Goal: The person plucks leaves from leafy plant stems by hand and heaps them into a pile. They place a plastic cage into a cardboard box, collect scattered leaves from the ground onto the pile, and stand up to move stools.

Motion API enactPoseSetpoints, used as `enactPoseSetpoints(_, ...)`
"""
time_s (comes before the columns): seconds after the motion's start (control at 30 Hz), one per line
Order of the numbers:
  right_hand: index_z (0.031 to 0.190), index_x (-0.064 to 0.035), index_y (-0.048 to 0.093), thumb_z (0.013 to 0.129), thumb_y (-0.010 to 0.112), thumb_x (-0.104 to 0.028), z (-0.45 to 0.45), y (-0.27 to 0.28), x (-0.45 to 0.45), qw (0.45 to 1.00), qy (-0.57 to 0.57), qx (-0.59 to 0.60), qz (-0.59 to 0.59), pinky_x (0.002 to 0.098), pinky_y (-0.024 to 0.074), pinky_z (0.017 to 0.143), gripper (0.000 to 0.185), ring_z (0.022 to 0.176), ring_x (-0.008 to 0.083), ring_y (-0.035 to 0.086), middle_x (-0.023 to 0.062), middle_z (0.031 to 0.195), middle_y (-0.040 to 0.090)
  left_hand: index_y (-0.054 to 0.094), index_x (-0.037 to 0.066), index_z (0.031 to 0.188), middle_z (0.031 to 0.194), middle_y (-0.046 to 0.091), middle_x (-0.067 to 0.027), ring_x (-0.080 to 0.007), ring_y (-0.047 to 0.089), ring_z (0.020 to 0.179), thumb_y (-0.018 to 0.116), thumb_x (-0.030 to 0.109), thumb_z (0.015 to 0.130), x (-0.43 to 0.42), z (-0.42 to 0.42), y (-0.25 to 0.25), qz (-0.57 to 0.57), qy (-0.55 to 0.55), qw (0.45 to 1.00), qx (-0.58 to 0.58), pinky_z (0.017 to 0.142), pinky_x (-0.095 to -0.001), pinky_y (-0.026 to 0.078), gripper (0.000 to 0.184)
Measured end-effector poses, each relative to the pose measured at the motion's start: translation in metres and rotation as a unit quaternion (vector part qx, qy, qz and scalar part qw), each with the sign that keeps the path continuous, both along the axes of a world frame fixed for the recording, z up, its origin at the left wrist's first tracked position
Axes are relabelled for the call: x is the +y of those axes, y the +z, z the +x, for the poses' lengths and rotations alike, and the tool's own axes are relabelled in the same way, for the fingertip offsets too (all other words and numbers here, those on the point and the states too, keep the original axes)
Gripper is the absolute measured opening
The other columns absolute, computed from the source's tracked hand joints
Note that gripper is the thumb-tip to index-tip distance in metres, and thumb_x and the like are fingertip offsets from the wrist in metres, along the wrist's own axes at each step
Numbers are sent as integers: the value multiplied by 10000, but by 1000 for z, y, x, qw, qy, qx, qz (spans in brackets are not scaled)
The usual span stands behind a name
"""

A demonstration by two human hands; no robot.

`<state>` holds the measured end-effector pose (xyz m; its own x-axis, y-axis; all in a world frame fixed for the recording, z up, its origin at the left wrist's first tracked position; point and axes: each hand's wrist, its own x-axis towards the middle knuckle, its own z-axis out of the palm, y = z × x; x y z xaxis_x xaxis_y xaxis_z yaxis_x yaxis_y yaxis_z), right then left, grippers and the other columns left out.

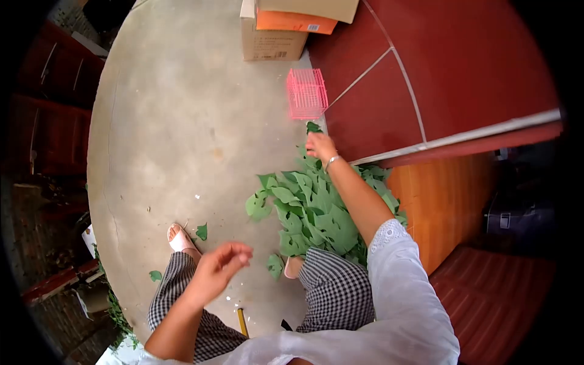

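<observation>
Over the far end of a heap of large green leaves (322, 213), my right hand (320, 146) is stretched forward with its fingers closed. A dark green leaf (313, 127) shows right at those fingertips, seemingly pinched by them. My left hand (220, 267) hangs in the air above the floor, between my knees. Its fingers are loosely bent with the thumb apart, and nothing shows in it. Single leaves lie loose: one leaf (202, 232) beside my left foot, another leaf (275, 266) by my right foot.
A pink plastic basket (306, 94) stands just beyond the heap, against the dark red tiled step (377, 91). Cardboard boxes (274, 44) are behind it. A yellow-handled tool (243, 322) lies on the concrete floor (176, 115) near me. Wooden flooring (450, 188) is at the right.
</observation>
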<state>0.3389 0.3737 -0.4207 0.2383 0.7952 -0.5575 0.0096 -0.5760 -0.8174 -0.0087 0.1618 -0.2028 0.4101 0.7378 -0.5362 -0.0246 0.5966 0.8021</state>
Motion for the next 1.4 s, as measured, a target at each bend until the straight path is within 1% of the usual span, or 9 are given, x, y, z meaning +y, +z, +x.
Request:
enactPoseSetpoints(0.13, 1310, -6, 391, 899, 572, -390, -10, -33, 69, 992, -93, 78, 18, 369, 536, 715, 591, 971, 267, 589, 185, 1164, 531, 580, -43, 1063, 1008, 618, -91, -159, 595, 938, 578, 45, 908, 0, -19, 14, 27, -59, 995, 72, 869, -289, 477, 178)
enactPoseSetpoints(0.23, 1380, -31, 281, 912, 553, -391, -13, -51, 107, 979, -164, 116, -2, 370, 534, 703, 650, 970, 296, 594, 209, 1224, 504, 595, -29, 1077, 1026, 630, -99, -160, 608, 929, 572, 70, 917, 4, -24, 20, -107, 15, 994, -4, 856, -287, 475, 190)
enactPoseSetpoints(0.33, 1396, -84, 312, 921, 521, -391, -11, -69, 125, 959, -230, 158, -52, 403, 520, 731, 603, 1060, 330, 561, 232, 1292, 463, 579, -43, 1046, 1002, 631, -114, -197, 610, 946, 536, 59, 920, 9, -24, 21, -176, 81, 981, -14, 883, -327, 474, 167)
enactPoseSetpoints(0.5, 1413, -133, 269, 909, 525, -400, 14, -114, 131, 952, -203, 224, -51, 387, 501, 671, 625, 934, 308, 623, 204, 1260, 506, 575, -15, 1078, 975, 632, -106, -182, 599, 884, 570, 162, 924, 3, -28, 6, -187, 130, 973, -28, 847, -309, 462, 235)
enactPoseSetpoints(0.67, 1318, -148, 388, 822, 633, -442, 20, -110, 135, 928, -241, 279, -50, 314, 452, 587, 627, 879, 251, 631, 122, 1138, 561, 575, -17, 1061, 956, 627, -100, -174, 593, 867, 573, 155, 918, -1, -31, -1, -255, 178, 950, -41, 835, -304, 460, 224)
enactPoseSetpoints(0.9, 1213, -166, 492, 751, 731, -430, -13, -103, 150, 961, -219, 160, -43, 316, 448, 560, 583, 711, 185, 589, 72, 987, 580, 570, -23, 1066, 981, 628, -102, -172, 588, 880, 582, 175, 915, 2, -31, -4, -281, 169, 944, -47, 854, -306, 446, 249)
enactPoseSetpoints(1.13, 1022, -136, 562, 842, 624, -234, -10, -115, 131, 951, -265, 110, 115, 285, 428, 530, 214, 618, 126, 550, -5, 800, 575, 564, -21, 1086, 1022, 618, -115, -184, 579, 924, 579, 186, 919, 3, -31, 4, -250, 165, 952, -66, 872, -308, 436, 266)
enactPoseSetpoints(1.27, 968, -146, 568, 843, 650, -323, -27, -73, 89, 955, -249, 147, 72, 279, 433, 556, 232, 760, 97, 534, -22, 818, 557, 588, -26, 1040, 985, 639, -131, -218, 624, 909, 518, 100, 940, -3, -28, 2, -233, 188, 950, -90, 855, -349, 495, 175)
enactPoseSetpoints(1.4, 844, -117, 605, 751, 734, -414, -51, -49, 48, 991, -130, 14, 32, 280, 433, 525, 337, 570, 105, 499, -27, 666, 531, 587, -24, 1096, 1028, 627, -115, -185, 610, 909, 536, 143, 946, -4, -28, 3, -222, 156, 952, -143, 856, -317, 488, 230)
